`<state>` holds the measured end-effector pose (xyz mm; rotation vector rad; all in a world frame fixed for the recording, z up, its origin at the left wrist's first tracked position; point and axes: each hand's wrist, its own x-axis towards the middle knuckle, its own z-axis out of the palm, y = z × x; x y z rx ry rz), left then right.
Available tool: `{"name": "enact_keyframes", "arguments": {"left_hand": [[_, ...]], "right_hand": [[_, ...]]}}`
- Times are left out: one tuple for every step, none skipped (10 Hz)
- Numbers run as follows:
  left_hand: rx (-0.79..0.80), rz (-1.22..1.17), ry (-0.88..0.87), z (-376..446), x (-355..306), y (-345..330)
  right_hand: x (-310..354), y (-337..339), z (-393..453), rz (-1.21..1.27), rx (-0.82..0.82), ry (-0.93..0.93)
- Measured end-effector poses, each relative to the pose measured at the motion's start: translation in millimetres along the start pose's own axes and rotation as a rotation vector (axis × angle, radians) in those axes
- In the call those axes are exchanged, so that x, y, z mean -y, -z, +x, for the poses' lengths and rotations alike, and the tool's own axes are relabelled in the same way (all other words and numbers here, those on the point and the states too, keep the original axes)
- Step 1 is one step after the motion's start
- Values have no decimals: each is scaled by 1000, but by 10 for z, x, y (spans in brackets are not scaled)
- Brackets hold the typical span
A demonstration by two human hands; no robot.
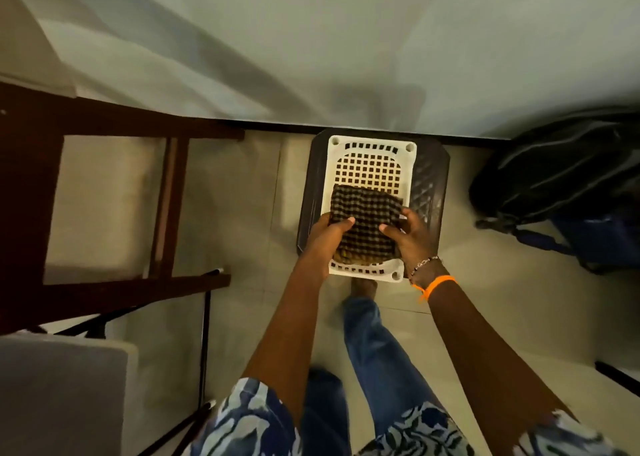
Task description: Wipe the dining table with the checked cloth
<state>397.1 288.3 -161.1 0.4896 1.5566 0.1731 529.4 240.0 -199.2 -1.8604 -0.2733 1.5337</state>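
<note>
A folded brown and tan checked cloth (365, 218) lies in the near half of a white perforated plastic basket (372, 159). The basket rests on a dark plastic stool (431, 178) by a pale wall. My left hand (325, 236) grips the cloth's left edge, thumb on top. My right hand (408, 236) grips its right edge, with a bead bracelet and an orange band on the wrist. No dining table top is recognisable in this view.
A dark wooden frame (104, 213) stands to the left over the tiled floor. A black backpack (561, 178) lies at the right beside something blue. A grey cushioned seat (59, 393) is at the lower left. My legs and a bare foot are below the basket.
</note>
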Motion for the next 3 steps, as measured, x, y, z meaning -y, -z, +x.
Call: {"name": "enact_keyframes", "arguments": {"left_hand": [[-7, 33, 19, 217, -36, -28], [9, 43, 14, 317, -45, -17], [-36, 91, -39, 312, -50, -3]], "right_hand": [[7, -82, 264, -144, -35, 14], [48, -121, 377, -191, -23, -32], [50, -137, 396, -224, -67, -69]]}}
